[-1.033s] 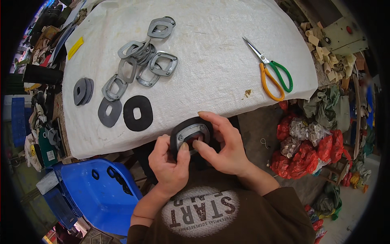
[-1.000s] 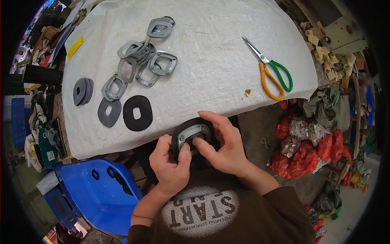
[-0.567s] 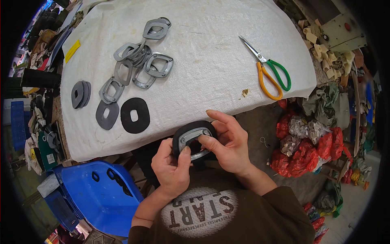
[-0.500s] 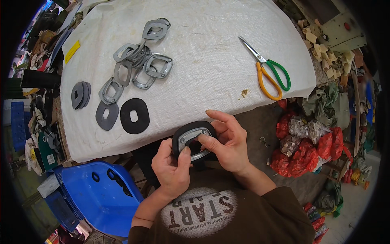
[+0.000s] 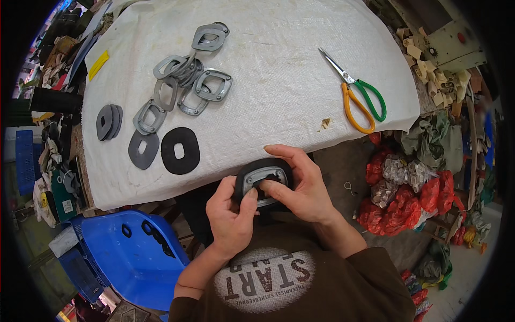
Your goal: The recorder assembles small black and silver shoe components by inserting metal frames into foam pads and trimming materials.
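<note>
Just off the near edge of the table, both hands hold a black padded ring [image 5: 263,162] with a rounded-square grey frame [image 5: 262,173] set in its face. My left hand [image 5: 230,220] grips the lower left side, its thumb pressed on the frame. My right hand [image 5: 307,189] wraps the right side with the thumb reaching into the central opening; its index finger extends beyond the top rim. The thumbs partly cover the frame, and the ring's underside is hidden. On the table ahead lie a flat black pad [image 5: 179,166] and a grey pad [image 5: 140,159], each with a central hole.
Several loose grey frames [image 5: 227,86] lie left of centre, with stacked dark grey pads [image 5: 110,131] farther left. Scissors [image 5: 347,80] with orange and green handles rest at the right. A blue bin [image 5: 123,263] holding black rings stands lower left. Red bags [image 5: 402,201] sit right.
Both hands and the padded ring have shifted slightly right in the picture. My right thumb has moved from the frame's face further into the opening.
</note>
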`<state>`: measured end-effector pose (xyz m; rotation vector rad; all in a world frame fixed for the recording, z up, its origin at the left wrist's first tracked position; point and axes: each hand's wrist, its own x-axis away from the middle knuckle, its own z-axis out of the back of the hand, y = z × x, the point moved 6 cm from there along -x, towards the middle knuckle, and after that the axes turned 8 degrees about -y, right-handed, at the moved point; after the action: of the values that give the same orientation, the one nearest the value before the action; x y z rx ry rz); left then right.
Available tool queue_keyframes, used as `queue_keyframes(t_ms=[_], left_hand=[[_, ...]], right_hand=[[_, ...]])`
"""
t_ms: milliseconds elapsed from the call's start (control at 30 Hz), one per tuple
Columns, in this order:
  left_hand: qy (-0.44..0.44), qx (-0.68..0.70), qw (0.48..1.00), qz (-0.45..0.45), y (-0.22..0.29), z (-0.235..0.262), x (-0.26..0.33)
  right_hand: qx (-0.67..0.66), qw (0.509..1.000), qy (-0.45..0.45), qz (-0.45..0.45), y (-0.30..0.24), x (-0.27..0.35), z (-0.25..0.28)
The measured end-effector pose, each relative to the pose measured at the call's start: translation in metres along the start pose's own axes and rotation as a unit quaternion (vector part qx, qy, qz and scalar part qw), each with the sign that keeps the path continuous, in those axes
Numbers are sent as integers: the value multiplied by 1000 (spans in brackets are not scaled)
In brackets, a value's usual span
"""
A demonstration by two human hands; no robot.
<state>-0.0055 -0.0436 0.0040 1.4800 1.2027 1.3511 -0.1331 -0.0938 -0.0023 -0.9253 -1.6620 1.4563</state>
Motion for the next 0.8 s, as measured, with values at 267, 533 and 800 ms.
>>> queue_keyframes(t_ms=[267,533,800], left_hand=[[-54,11,998,12,-7,-2,-3],[-68,28,997,-28,-5,-6,-5],[27,21,999,14,-3,11,-4]], right_hand=[[45,999,21,-10,-6,4,4],[-15,999,27,-42,3,6,7],[70,996,2,45,-4,5,28]])
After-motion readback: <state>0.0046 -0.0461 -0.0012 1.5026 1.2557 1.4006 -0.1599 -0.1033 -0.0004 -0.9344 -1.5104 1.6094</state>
